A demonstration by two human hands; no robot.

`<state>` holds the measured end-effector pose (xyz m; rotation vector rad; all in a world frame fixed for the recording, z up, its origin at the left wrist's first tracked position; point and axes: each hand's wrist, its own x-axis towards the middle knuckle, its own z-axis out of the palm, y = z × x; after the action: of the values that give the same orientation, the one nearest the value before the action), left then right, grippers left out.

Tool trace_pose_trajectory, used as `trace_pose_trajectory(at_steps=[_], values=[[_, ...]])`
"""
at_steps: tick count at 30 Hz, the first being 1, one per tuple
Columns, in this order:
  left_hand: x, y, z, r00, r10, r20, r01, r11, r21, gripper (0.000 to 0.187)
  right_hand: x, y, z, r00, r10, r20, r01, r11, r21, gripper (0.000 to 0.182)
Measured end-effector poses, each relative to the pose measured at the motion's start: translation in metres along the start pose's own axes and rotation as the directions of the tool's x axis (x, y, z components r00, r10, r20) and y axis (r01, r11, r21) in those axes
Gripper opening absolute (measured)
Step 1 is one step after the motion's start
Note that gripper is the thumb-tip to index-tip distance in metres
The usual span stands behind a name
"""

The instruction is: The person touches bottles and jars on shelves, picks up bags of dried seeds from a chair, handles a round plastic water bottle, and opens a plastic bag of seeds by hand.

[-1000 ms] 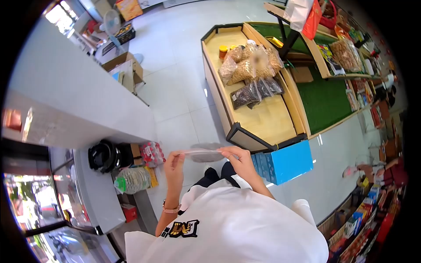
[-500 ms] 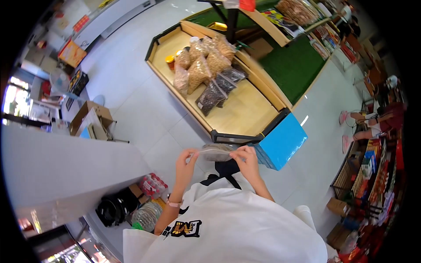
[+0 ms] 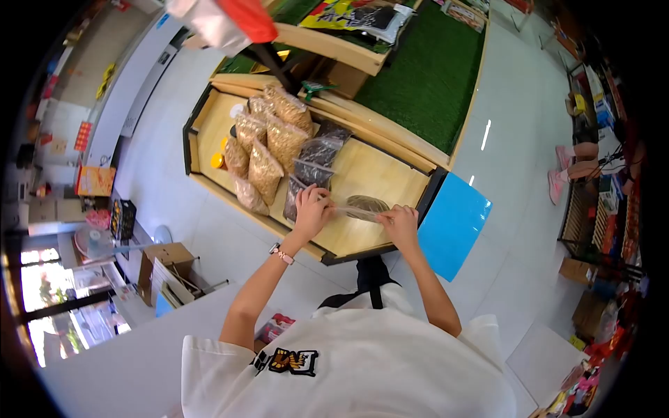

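A clear zip bag (image 3: pixel 367 206) with dark greenish-brown contents hangs between my hands, over the near right part of a wooden display tray (image 3: pixel 380 171). My left hand (image 3: pixel 313 209) pinches one top corner of the bag. The other top corner is pinched in my right hand (image 3: pixel 400 224), close to the tray's front edge. Beside my left hand lie several bags of dark goods (image 3: pixel 317 159). Farther left are piled several bags of pale, tan goods (image 3: pixel 265 171). What exactly fills the bags is too small to make out.
A blue box (image 3: pixel 456 226) stands against the tray's right end. Behind the tray rises a shelf covered in green turf (image 3: pixel 428 90). Yellow-lidded jars (image 3: pixel 217 161) sit at the tray's left. Another person's legs (image 3: pixel 582 160) show at far right.
My hands and the bag have moved forward, from in front of the tray's edge to over the tray. The view has shifted, bringing the tray closer.
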<state>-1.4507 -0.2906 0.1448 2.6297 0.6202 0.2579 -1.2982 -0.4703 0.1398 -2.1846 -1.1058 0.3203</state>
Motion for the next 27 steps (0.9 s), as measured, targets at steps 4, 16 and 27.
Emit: trace_pose_trajectory(at_steps=[4,16,27], values=[[0.068,-0.027,0.02,0.999,0.052,-0.012,-0.051,0.995,0.081,0.007,0.053,0.033,0.025,0.997,0.07,0.012,-0.071,0.997,0.019,0.017],[0.179,-0.096,0.07,0.943,-0.197,-0.267,0.209,0.978,0.016,0.021,0.209,0.089,0.076,0.968,0.205,-0.145,-0.23,0.957,-0.177,0.019],[-0.163,-0.062,0.099,0.806,-0.567,-0.171,0.585,0.807,0.081,0.034,-0.076,0.147,0.08,0.944,0.329,-0.001,-0.3,0.86,-0.413,0.041]])
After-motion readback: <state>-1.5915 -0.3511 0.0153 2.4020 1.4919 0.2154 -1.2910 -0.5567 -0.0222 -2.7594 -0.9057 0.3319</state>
